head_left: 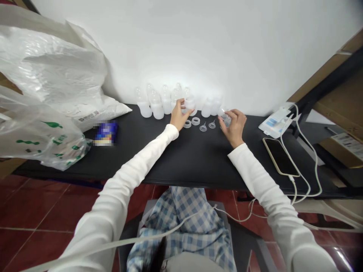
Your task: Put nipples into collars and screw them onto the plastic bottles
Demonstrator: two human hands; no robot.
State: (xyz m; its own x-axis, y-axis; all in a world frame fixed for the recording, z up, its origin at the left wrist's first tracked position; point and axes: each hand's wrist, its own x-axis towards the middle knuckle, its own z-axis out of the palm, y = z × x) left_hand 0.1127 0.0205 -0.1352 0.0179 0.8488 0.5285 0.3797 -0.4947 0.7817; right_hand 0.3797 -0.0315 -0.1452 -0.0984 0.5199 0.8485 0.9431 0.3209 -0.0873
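Note:
My left hand (179, 115) is closed around an uncapped translucent baby bottle (190, 103) near the wall. My right hand (235, 126) pinches a clear dome-shaped bottle cap (223, 111), partly hidden by the fingers. Between my hands lie two clear bottle nipples, one nipple (203, 127) slightly nearer me and the other nipple (212, 124) to its right. A white collar ring (195, 121) and a second ring (187, 124) lie beside my left hand. Several capped baby bottles (157, 105) stand upright to the left, and open bottles (207, 108) stand behind the nipples.
On the left, a large white plastic bag (53, 64) and a clear printed bag (51, 132) flank a blue packet (106, 133). At right, a phone (280, 156) with a white cable (316, 158) lies near a white package (274, 122) on the black table (187, 162).

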